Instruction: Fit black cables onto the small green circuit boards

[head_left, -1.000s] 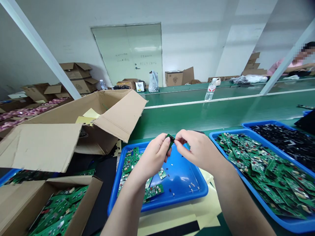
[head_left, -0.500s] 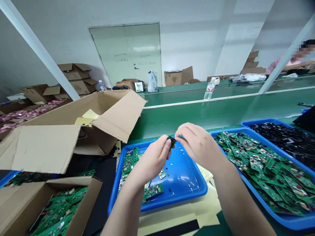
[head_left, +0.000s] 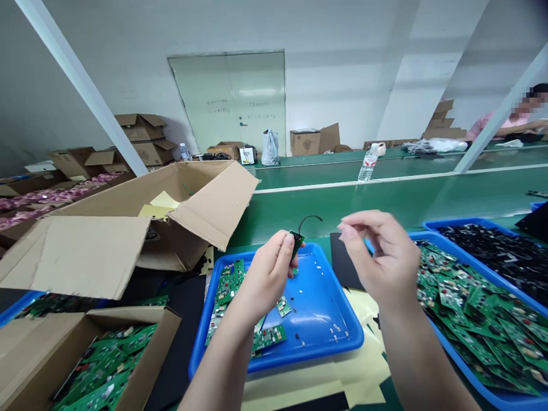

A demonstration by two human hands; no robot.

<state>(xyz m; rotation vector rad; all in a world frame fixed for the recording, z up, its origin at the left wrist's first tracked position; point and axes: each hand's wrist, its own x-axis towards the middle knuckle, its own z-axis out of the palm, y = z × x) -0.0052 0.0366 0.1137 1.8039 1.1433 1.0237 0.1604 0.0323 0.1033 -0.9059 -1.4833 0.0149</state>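
Note:
My left hand [head_left: 268, 271] pinches a small green circuit board [head_left: 296, 246] with a black part on its face, above the blue tray [head_left: 319, 357]. A thin dark strip [head_left: 306, 220] rises from the board's top and curves right, its free end in the air. To the right, apart from the board, my right hand [head_left: 383, 254] has its thumb and index tips together; anything between them is too small to make out. Several circuit boards [head_left: 268, 338] lie in the tray's left part, with small white and dark bits [head_left: 336, 330] scattered on its bottom.
On the right stand a blue tray of circuit boards [head_left: 475, 308] and another of black parts [head_left: 488, 245]. A small carton of boards [head_left: 115, 365] and a big open carton [head_left: 209, 197] are on the left. Farther back are a water bottle [head_left: 367, 164] and a person [head_left: 492, 123].
My right hand has moved right, away from the board. The dark strip now stands out from the board with its end free. My left hand still holds the board. The view has shifted slightly.

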